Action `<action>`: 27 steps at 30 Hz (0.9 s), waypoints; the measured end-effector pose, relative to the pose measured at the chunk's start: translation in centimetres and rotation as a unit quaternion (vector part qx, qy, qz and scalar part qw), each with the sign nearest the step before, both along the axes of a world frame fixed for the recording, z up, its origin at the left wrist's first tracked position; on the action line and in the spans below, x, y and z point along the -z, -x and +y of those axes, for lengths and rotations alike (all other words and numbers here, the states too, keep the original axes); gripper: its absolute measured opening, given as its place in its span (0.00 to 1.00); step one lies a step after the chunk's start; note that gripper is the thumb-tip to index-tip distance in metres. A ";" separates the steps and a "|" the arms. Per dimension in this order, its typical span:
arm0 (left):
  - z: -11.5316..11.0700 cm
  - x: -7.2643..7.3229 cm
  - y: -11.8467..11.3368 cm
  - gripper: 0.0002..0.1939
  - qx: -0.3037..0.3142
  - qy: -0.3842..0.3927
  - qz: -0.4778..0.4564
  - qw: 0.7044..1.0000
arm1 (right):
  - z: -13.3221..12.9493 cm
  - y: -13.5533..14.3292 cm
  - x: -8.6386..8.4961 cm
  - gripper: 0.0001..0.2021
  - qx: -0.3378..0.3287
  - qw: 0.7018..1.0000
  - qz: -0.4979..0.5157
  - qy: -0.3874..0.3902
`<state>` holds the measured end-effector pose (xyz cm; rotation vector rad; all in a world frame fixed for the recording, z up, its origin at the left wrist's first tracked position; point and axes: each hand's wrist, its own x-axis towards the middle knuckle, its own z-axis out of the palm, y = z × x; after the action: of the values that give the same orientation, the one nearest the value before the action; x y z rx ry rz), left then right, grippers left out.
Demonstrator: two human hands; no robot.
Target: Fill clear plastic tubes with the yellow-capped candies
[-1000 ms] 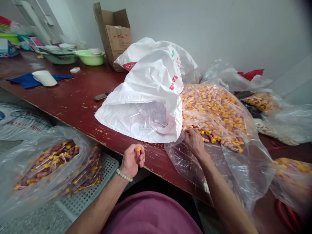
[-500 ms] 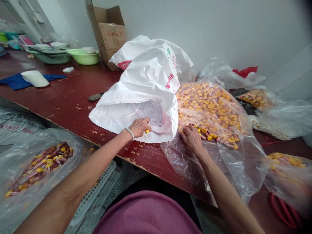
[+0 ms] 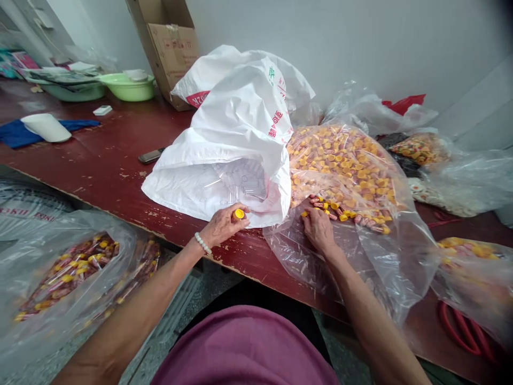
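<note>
My left hand (image 3: 227, 225), with a pale bead bracelet on the wrist, is closed around a small yellow cap (image 3: 239, 214) at the mouth of a white woven sack (image 3: 236, 128). Clear plastic tubes (image 3: 252, 179) lie inside that sack; whether one is joined to the cap in my fingers, I cannot tell. My right hand (image 3: 319, 229) is at the opening of a large clear bag (image 3: 385, 267), fingers curled. A yellow-capped piece (image 3: 305, 213) shows at its fingertips. Loose red-and-white patterned pieces with yellow caps (image 3: 342, 214) lie beside it, and many more fill the bag.
On the red table (image 3: 104, 176) are a phone (image 3: 151, 155), a white roll (image 3: 47, 128) on blue cloth, a green basin (image 3: 130, 92) and a cardboard box (image 3: 172, 59). At lower left stands a clear bag of capped tubes (image 3: 76, 267). More plastic bags (image 3: 473, 182) lie at right.
My left hand has drawn back slightly from the sack's mouth, turning so the yellow cap faces up. My right hand has shifted slightly right and down, uncovering a yellow-capped piece. The view has moved slightly.
</note>
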<state>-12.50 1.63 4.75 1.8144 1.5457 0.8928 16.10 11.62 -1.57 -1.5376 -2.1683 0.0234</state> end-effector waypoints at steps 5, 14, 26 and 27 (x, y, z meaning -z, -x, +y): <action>-3.2 0.6 -2.6 0.22 0.045 0.121 -0.303 0.944 | -4.3 2.4 -3.3 0.16 -0.020 0.921 0.381 0.076; -4.8 0.6 -5.2 0.14 0.034 0.197 -0.482 0.853 | -10.8 8.7 -6.1 0.11 -0.218 0.862 0.415 0.191; -4.4 1.8 -6.3 0.17 -0.090 0.202 -0.583 0.782 | -12.2 9.9 -4.2 0.30 -0.307 0.931 0.197 0.027; -4.4 1.7 -6.2 0.17 -0.090 0.212 -0.591 0.773 | -12.1 9.9 -4.5 0.28 -0.320 0.920 0.219 0.056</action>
<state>-6.31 -2.72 3.04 0.4789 0.9123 1.2667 6.24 -0.46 2.96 -0.7088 -2.2061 0.6488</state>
